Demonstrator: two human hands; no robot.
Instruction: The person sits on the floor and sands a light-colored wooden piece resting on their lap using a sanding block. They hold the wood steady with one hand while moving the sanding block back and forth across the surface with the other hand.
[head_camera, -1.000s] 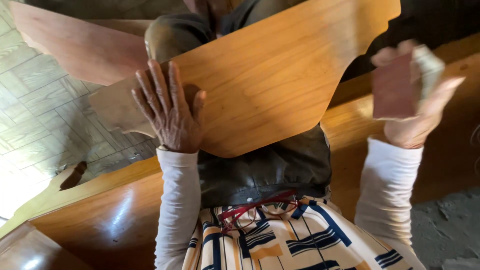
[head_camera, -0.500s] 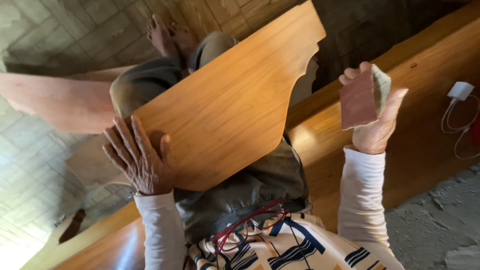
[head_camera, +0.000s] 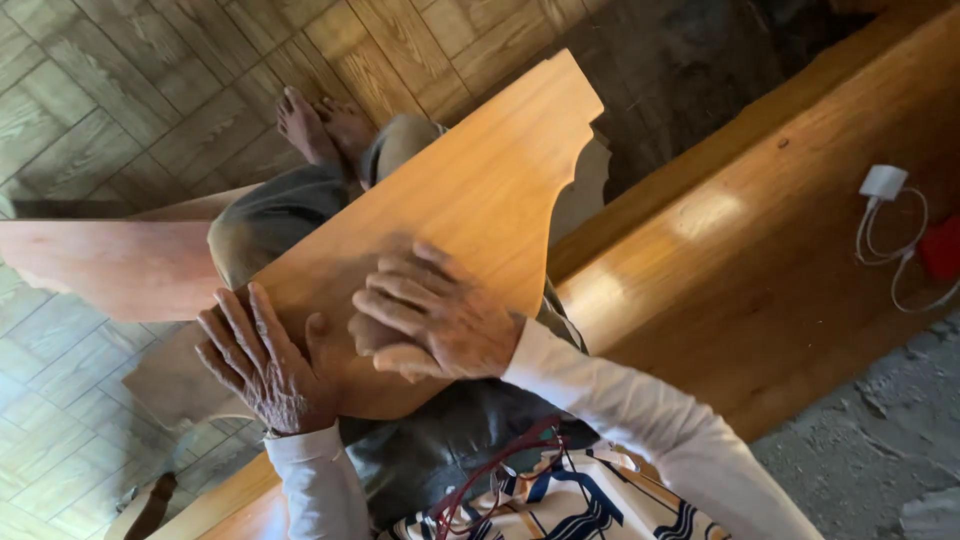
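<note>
Board (head_camera: 470, 190) of orange-brown wood with a scalloped end is rested across the lap beside the long bench (head_camera: 760, 250), pinned near its lower edge by the flat, spread left hand (head_camera: 265, 365), while the right hand (head_camera: 435, 320) is pressed down on its face, fingers curled, contents hidden.

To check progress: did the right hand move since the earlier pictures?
Yes. The right hand came down from beside the wooden panel onto its face, near the left hand.
</note>
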